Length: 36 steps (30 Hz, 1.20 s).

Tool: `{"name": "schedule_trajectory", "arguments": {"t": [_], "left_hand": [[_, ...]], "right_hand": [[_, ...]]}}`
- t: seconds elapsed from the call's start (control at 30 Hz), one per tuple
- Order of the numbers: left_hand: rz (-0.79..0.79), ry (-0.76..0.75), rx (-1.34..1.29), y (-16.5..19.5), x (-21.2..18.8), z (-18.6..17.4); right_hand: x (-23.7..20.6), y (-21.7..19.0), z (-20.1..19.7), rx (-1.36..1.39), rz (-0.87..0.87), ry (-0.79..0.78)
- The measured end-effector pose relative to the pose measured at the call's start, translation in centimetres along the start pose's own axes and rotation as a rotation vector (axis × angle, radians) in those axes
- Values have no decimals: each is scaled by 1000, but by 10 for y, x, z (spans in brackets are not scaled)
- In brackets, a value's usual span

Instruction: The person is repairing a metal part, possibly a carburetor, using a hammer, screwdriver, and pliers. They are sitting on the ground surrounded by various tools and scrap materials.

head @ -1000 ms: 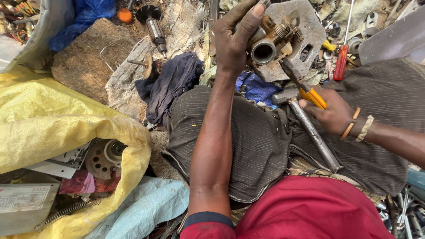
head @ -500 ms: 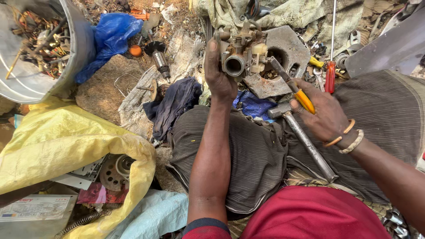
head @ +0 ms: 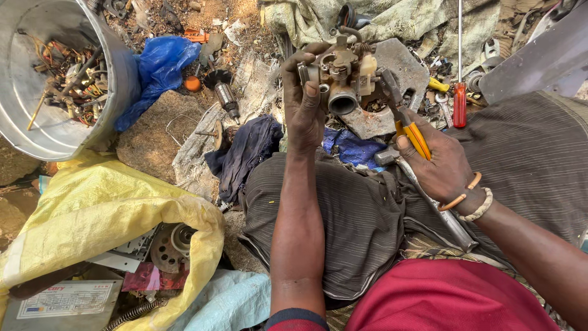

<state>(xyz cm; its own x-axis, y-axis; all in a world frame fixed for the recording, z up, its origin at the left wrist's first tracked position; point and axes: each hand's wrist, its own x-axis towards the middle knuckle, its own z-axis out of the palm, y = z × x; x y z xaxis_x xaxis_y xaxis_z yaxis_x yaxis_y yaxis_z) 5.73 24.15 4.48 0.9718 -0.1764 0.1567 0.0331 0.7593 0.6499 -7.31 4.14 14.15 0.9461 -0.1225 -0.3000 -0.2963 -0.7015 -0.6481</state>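
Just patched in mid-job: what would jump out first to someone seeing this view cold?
Top centre, the left hand holds up a grimy metal carburettor, and the right hand works yellow-handled pliers against its side. A big yellow sack sprawls lower left, with a metal tub of scrap wires above it at upper left.

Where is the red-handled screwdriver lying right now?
The red-handled screwdriver lies on the ground at upper right, just beyond the right hand and its yellow-handled pliers.
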Motion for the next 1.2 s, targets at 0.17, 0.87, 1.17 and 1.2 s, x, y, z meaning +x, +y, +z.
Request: {"name": "schedule_trajectory", "arguments": {"t": [0.17, 0.87, 1.17, 1.2], "left_hand": [[-207, -137, 343, 28, 3, 3], [-17, -193, 905, -12, -9, 20], [67, -176, 1035, -8, -10, 24], [103, -175, 1055, -7, -10, 25]], "right_hand": [[4, 1, -9, -191, -167, 191], [23, 20, -39, -298, -143, 157], [28, 23, -44, -410, -205, 126], [28, 23, -43, -430, -191, 128]]}}
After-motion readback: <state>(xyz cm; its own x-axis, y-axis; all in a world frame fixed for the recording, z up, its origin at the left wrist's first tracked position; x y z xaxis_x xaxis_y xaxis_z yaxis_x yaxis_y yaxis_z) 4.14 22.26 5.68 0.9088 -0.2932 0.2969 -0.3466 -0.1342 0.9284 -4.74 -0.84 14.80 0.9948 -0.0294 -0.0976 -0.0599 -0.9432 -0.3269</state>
